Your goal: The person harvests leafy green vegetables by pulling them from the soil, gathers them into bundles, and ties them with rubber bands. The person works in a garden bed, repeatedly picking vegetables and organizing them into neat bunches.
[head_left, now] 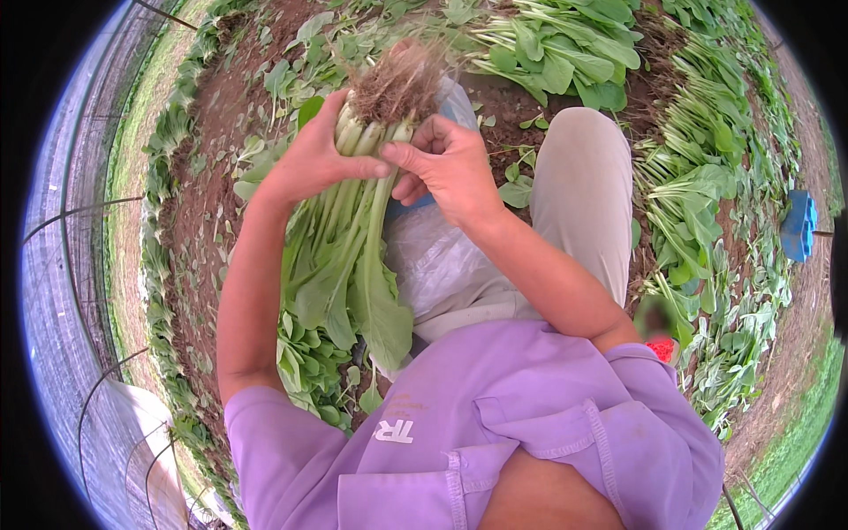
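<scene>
A bunch of leafy greens [353, 225] hangs between my hands, its pale stems gathered at the top and its broad leaves trailing toward my lap. The brown tangled roots [397, 86] stick up beyond my fingers, partly smeared by motion. My left hand [316, 157] wraps the stems from the left, thumb across the front. From the right, my right hand [446, 166] has its thumb and curled fingers at the stem nearest it, close below the roots. The two thumbs nearly meet. Some of the right fingers are hidden behind the stem.
Pulled greens lie in a pile [565, 49] ahead and in a long row [693, 177] to my right. Clear plastic [433, 252] covers part of my lap. A blue crate-like object [798, 226] stands at the far right. Netting on hoops [66, 212] runs along the left.
</scene>
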Motion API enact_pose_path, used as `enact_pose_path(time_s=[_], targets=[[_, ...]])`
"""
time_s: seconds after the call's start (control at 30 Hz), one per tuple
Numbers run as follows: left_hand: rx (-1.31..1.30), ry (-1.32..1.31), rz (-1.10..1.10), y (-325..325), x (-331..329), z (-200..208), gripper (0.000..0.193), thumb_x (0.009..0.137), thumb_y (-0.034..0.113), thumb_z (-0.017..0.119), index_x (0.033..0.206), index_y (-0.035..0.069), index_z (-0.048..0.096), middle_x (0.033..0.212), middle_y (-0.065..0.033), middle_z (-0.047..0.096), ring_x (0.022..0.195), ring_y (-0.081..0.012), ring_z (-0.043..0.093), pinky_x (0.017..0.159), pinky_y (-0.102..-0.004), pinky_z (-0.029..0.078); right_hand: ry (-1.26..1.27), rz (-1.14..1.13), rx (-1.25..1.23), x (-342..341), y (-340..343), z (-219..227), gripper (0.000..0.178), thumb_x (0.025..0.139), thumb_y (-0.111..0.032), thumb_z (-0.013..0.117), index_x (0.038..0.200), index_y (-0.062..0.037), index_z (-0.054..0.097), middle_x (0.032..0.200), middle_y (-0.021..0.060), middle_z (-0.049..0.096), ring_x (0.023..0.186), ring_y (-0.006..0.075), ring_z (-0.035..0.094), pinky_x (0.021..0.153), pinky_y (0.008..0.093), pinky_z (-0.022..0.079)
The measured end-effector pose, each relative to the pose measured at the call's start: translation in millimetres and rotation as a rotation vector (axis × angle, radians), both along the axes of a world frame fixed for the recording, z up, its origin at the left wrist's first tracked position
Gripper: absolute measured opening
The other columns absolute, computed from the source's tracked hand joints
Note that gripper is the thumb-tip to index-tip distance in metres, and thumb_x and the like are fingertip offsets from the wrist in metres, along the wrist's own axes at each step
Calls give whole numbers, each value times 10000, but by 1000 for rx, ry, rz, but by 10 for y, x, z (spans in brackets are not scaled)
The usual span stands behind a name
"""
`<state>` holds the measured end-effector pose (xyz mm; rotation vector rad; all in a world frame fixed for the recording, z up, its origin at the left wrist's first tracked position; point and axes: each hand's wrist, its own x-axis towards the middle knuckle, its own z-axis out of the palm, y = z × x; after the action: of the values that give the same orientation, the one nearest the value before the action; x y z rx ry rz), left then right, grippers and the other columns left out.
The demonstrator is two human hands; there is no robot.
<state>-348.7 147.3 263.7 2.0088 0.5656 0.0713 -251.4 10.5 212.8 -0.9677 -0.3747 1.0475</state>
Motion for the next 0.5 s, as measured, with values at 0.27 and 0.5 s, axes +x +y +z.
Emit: enact_pose_path(time_s=[0.27,0.5], targets=[[111,68,34,-54,14,72,886,512,281,798,1188,-15,308,1017,-132,530,942,-200,512,834,-297,393,42,78,26,50,-42,19,215,766,-129,617,722,34,484,602,91,551,464,163,574,377,242,455],[303,8,55,-92,2,11,915,468,279,804,1177,-26,312,1016,-156,528,920,-225,525,838,-302,399,-138,68,-51,44,22,25,218,753,-173,643,681,-12,514,558,52,547,438,110,538,372,200,401]])
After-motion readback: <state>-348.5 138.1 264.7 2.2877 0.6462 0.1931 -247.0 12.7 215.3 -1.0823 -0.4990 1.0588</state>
